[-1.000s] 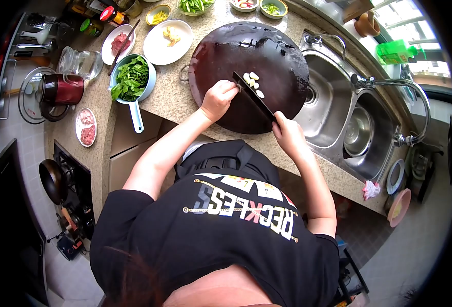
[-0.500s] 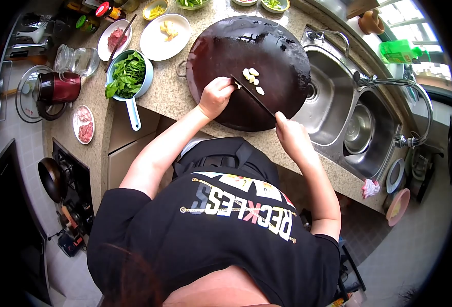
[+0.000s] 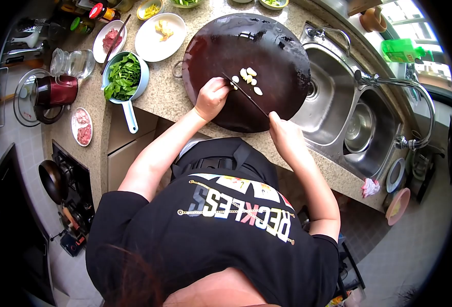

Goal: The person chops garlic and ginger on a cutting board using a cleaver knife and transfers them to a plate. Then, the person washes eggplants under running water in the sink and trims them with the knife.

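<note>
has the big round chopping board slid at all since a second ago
No, it hasn't slid either way: the big round chopping board still overlaps the same edge of the sink.

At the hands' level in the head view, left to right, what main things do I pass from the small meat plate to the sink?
Small meat plate → light-blue pot → left hand → knife → right hand → steel sink.

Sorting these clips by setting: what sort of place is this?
Probably a home kitchen: a double sink in the counter, a frying pan at the stove, and white pieces on a round chopping board.
</note>
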{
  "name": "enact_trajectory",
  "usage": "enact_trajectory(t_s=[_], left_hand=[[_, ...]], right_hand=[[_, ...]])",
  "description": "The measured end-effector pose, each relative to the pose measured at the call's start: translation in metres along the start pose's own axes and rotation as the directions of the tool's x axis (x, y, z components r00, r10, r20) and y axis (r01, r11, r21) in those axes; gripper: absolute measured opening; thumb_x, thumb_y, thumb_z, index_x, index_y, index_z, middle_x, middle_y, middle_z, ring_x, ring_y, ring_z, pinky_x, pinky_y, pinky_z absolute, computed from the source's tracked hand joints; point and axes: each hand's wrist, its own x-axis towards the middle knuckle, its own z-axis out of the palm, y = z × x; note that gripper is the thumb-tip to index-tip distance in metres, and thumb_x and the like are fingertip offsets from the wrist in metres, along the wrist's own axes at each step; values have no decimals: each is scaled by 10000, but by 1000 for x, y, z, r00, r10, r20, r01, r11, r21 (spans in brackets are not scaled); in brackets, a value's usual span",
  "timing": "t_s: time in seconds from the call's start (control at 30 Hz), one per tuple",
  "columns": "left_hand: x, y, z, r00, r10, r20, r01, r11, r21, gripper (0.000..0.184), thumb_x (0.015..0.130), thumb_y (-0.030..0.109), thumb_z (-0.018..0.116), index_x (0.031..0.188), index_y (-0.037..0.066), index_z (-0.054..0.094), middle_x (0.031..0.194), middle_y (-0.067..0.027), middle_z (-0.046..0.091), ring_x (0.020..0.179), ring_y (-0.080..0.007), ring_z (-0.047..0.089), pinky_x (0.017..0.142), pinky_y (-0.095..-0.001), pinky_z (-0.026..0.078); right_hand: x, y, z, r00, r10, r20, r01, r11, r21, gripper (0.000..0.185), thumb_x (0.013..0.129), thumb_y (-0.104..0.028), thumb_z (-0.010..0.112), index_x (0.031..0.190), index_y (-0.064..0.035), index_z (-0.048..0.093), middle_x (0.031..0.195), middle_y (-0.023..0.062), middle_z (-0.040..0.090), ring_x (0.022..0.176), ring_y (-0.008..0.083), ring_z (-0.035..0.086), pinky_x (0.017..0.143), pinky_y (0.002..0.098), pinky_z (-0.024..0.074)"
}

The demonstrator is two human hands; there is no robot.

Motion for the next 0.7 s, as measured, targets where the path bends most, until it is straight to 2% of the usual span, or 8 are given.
enact_trajectory(t_s=[0.1,0.3,0.43,0.7], left_hand=[[-1,-2,2,1000,2,-13,-2,1000,8,208,634,-77,648,826,1,641,869,-121,623,809,-308,616,712,-374,516],[-4,-4,1,1000,-17,19,16,1000,26,216,631,-84,651,829,0,640,875,-123,623,827,-310,615,729,-373,515],[-2,-3,2,1000,-16,-3,16,1000,8,211,633,-85,649,826,-3,638,874,-124,623,824,-313,612,729,-374,513],[-2,-3,2,999,-33,-2,33,999,5,211,625,-83,641,818,3,639,866,-117,628,814,-305,614,722,-369,513]], right_hand=[[2,4,-6,995,40,95,-40,999,-1,147,834,-49,518,926,-26,405,660,195,576,646,402,603,566,501,465],[27,6,19,998,34,55,-36,999,39,156,837,-53,520,937,-27,403,662,191,576,659,396,605,580,493,470],[24,10,9,1000,-3,14,2,999,52,153,840,-53,524,933,-28,406,661,191,574,656,395,604,581,489,472],[16,4,-15,993,23,119,-30,998,53,152,839,-56,528,935,-26,414,677,208,579,680,414,605,588,497,469]])
